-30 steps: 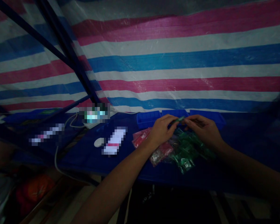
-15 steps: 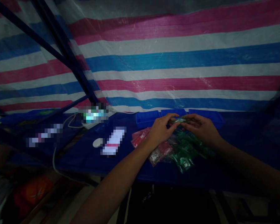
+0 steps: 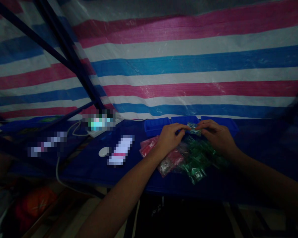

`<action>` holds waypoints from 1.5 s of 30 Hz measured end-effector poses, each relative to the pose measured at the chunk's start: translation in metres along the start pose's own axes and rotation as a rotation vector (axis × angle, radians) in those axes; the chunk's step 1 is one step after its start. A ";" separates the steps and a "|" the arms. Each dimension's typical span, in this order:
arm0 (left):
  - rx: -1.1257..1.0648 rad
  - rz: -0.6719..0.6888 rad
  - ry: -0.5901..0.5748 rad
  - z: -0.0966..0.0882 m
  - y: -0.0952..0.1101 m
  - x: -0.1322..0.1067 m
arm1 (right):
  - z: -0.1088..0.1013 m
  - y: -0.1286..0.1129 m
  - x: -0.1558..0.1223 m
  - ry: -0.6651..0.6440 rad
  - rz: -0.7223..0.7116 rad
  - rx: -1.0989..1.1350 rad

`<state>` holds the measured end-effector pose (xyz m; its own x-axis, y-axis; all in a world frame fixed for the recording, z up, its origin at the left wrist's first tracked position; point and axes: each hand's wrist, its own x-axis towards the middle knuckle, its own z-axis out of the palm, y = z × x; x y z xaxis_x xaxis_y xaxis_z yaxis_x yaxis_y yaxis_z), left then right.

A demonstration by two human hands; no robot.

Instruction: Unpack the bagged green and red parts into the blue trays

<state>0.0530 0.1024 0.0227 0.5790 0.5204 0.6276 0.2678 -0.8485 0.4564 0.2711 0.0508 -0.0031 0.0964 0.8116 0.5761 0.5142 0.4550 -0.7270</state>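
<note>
Between my two hands is a small shiny green plastic packet (image 3: 195,128), held up over the heap on the table. My left hand (image 3: 172,135) pinches its left edge between thumb and fingertips. At its right edge my right hand (image 3: 217,134) is closed on it in the same way. Below them lie green plastic packets (image 3: 196,165) under my right hand. Pink and clear plastic packets (image 3: 170,160) are spread beside my left forearm, partly hidden by it. What the packets contain is too dark to make out.
Several blue plastic trays (image 3: 157,125) stand in a row behind my hands. On the blue table (image 3: 89,168) to the left lie a blurred-out phone-like screen (image 3: 121,150), a round white object (image 3: 104,152) and a white cable (image 3: 57,168). A striped tarpaulin (image 3: 188,72) hangs behind.
The packet has turned and now shows flatter between my hands. My left fingers have shifted slightly down and straightened along its edge. The packets on the table lie as before.
</note>
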 end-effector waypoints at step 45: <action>0.323 0.181 -0.366 0.008 -0.005 -0.010 | 0.006 0.016 0.005 -0.145 -0.298 -0.351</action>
<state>0.0522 0.1011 0.0089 0.8541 0.3436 0.3904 0.3286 -0.9384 0.1068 0.2742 0.0639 -0.0142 -0.2064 0.7186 0.6641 0.7600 0.5452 -0.3538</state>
